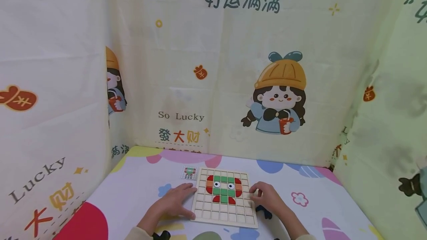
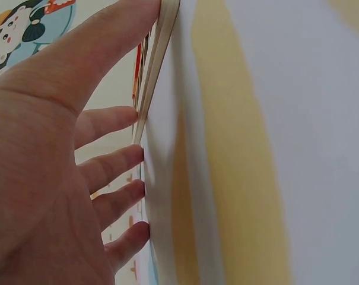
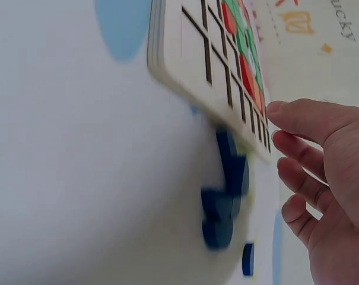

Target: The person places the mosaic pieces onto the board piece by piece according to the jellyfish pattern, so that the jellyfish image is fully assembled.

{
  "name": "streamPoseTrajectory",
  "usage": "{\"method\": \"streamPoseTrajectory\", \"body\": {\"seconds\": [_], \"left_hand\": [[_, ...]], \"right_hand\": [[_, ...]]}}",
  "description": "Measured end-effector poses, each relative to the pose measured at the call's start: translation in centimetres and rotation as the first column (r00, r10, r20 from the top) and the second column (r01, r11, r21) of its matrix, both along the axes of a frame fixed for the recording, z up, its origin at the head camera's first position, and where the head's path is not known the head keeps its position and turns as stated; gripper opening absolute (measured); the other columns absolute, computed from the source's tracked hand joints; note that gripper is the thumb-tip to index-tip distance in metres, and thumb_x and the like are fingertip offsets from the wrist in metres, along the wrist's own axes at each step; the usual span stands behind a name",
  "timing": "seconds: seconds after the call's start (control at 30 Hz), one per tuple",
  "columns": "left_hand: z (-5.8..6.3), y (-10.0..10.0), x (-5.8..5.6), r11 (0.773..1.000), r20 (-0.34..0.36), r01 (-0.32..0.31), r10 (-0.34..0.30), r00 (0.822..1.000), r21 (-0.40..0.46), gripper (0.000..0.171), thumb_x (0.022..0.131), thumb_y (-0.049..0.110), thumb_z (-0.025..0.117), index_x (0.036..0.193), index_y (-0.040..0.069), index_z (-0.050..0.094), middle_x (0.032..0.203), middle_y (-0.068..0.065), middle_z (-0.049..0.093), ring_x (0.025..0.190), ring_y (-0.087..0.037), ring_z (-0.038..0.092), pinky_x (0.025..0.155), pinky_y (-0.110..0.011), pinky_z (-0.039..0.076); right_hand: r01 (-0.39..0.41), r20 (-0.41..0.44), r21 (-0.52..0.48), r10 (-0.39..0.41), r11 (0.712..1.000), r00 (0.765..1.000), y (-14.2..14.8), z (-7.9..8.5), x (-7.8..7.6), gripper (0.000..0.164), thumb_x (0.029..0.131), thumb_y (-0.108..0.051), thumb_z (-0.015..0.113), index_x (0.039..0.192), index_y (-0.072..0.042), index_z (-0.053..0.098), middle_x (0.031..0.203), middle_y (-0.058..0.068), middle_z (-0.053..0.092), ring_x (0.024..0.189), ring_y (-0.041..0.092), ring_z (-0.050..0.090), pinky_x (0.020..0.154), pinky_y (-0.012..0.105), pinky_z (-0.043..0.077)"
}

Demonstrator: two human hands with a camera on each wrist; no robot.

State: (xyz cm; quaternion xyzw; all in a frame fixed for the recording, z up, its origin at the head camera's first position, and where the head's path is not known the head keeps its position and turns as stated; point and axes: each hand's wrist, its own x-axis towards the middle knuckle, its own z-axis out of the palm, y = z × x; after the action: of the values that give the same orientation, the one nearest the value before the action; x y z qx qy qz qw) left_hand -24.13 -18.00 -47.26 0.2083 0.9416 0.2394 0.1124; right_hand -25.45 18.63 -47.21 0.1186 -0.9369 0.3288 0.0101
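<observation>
A pale wooden grid board (image 1: 220, 216) lies on the table. Set in its squares are green tiles (image 1: 224, 192), rounded red pieces, orange pieces and two eye tiles (image 1: 217, 184). My left hand (image 1: 175, 200) lies beside the board's left edge; its thumb (image 2: 102, 47) touches the edge and the spread fingers reach the tabletop. My right hand (image 1: 268, 197) is at the board's right edge, fingers loosely bent and thumb tip near the rim. No piece shows between its fingers. Dark blue pieces (image 3: 218, 208) lie on the table below that hand.
A small pattern card (image 1: 189, 172) with a similar coloured figure lies at the board's far left corner. The tabletop (image 1: 283, 180) carries colourful printed shapes. Printed cloth walls (image 1: 227, 84) stand behind and at both sides.
</observation>
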Motion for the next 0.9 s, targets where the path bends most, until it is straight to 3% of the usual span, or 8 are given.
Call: {"method": "streamPoseTrajectory", "body": {"seconds": [0.23, 0.43, 0.67, 0.9], "left_hand": [[0.2, 0.1, 0.0, 1.000, 0.000, -0.002, 0.002, 1.000, 0.002, 0.092, 0.065, 0.062, 0.079, 0.142, 0.022, 0.048, 0.153, -0.007, 0.039, 0.141, -0.037, 0.034, 0.111, -0.063, 0.030], [0.0, 0.0, 0.1, 1.000, -0.001, -0.002, 0.002, 1.000, -0.003, 0.092, 0.065, 0.062, 0.078, 0.143, 0.022, 0.048, 0.153, -0.007, 0.038, 0.141, -0.036, 0.034, 0.112, -0.063, 0.029], [0.4, 0.0, 0.2, 1.000, 0.007, 0.002, -0.002, 1.000, 0.020, 0.091, 0.066, 0.060, 0.079, 0.142, 0.020, 0.048, 0.153, -0.008, 0.038, 0.141, -0.037, 0.034, 0.111, -0.065, 0.028], [0.5, 0.1, 0.2, 1.000, 0.013, 0.001, -0.001, 1.000, 0.010, 0.091, 0.066, 0.061, 0.079, 0.142, 0.021, 0.049, 0.153, -0.008, 0.039, 0.141, -0.037, 0.034, 0.111, -0.064, 0.029]], "right_hand": [[0.142, -0.016, 0.022, -0.142, 0.990, 0.990, 3.1, -0.2, 0.7, 0.014, 0.076, -0.007, 0.078, 0.083, -0.015, 0.069, 0.077, -0.005, 0.059, 0.067, 0.010, 0.047, 0.055, 0.020, 0.038], [0.203, 0.006, 0.030, -0.204, 0.979, 0.979, 5.3, -0.7, 1.3, 0.017, 0.074, -0.004, 0.079, 0.086, -0.014, 0.071, 0.082, -0.005, 0.063, 0.068, 0.010, 0.047, 0.057, 0.020, 0.040], [0.174, -0.062, 0.045, -0.171, 0.984, 0.983, 6.4, -1.0, 1.7, 0.022, 0.071, -0.001, 0.079, 0.089, -0.011, 0.075, 0.084, -0.002, 0.063, 0.065, 0.007, 0.044, 0.057, 0.019, 0.038], [0.110, -0.079, 0.024, -0.108, 0.994, 0.991, 6.6, -1.3, 2.1, 0.015, 0.072, 0.000, 0.078, 0.078, -0.012, 0.071, 0.080, -0.002, 0.058, 0.068, 0.003, 0.048, 0.059, 0.019, 0.043]]}}
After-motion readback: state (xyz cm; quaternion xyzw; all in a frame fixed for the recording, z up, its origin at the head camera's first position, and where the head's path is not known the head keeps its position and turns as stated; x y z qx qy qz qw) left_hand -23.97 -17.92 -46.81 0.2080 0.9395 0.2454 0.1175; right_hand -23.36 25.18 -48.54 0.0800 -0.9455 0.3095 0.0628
